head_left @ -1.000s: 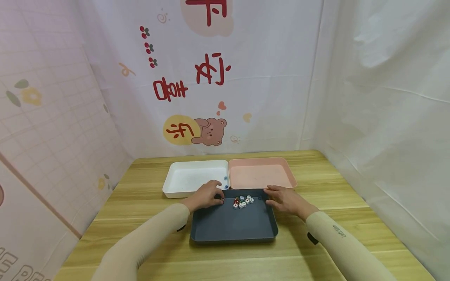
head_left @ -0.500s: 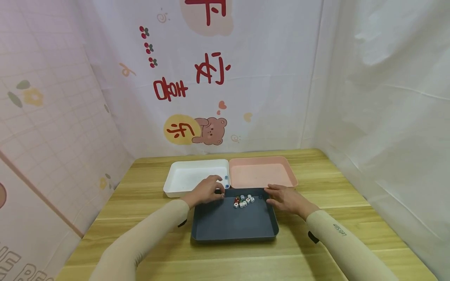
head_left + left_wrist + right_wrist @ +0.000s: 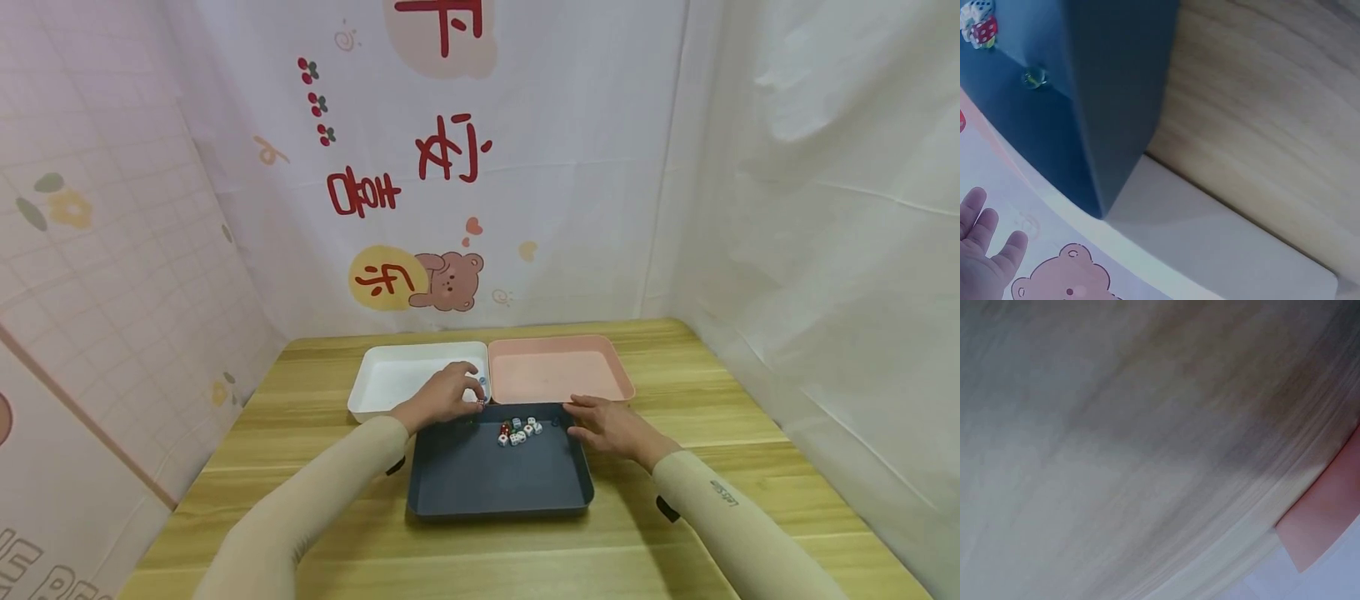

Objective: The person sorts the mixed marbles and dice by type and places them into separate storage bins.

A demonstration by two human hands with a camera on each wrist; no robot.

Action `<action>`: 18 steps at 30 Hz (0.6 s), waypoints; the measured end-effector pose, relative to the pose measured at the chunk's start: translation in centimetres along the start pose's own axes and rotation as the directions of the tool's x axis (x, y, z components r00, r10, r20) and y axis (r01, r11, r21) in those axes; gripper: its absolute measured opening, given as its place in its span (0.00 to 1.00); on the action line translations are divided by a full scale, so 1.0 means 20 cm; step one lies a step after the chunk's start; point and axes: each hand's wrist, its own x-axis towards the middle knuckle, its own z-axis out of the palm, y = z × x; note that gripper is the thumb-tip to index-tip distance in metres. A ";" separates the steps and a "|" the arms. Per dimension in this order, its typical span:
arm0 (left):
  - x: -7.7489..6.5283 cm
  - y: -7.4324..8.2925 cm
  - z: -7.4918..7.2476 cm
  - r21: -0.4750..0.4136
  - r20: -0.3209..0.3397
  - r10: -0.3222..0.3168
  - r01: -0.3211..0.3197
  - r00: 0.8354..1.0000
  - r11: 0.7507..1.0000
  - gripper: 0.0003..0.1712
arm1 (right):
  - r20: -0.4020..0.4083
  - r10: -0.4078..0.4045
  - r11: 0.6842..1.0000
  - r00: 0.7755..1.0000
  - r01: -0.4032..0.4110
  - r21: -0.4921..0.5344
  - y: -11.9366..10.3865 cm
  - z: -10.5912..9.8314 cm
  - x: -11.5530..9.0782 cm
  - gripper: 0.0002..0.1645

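My left hand (image 3: 450, 392) pinches a small dark-red die (image 3: 481, 403) with white spots, above the shared edge of the white tray (image 3: 360, 408) and the dark grey tray (image 3: 498, 479). In the left wrist view a few fingers of my left hand (image 3: 988, 256) show, while the die is out of sight. My right hand (image 3: 611, 425) rests at the dark tray's right rim, fingers extended. Several white dice (image 3: 517, 437) and a red die (image 3: 505, 428) lie clustered inside the dark tray. A clear marble (image 3: 1035, 77) sits by its wall in the left wrist view.
Two small blue pieces lie in the white tray's right end; one blue piece (image 3: 482, 381) is plain to see. A pink tray (image 3: 555, 367) stands beside it on the wooden table (image 3: 720, 442). Fabric walls close off the back and sides.
My left hand has lifted the pinched die from inside the dark tray, moving away from me to the white tray's near edge. My right hand has stayed at the rim.
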 end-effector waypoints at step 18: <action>0.13 0.05 -0.04 0.012 -0.024 -0.069 0.070 0.997 0.997 0.05 | 0.005 0.011 1.000 1.000 -0.011 -0.004 -0.01 0.00 0.00 0.32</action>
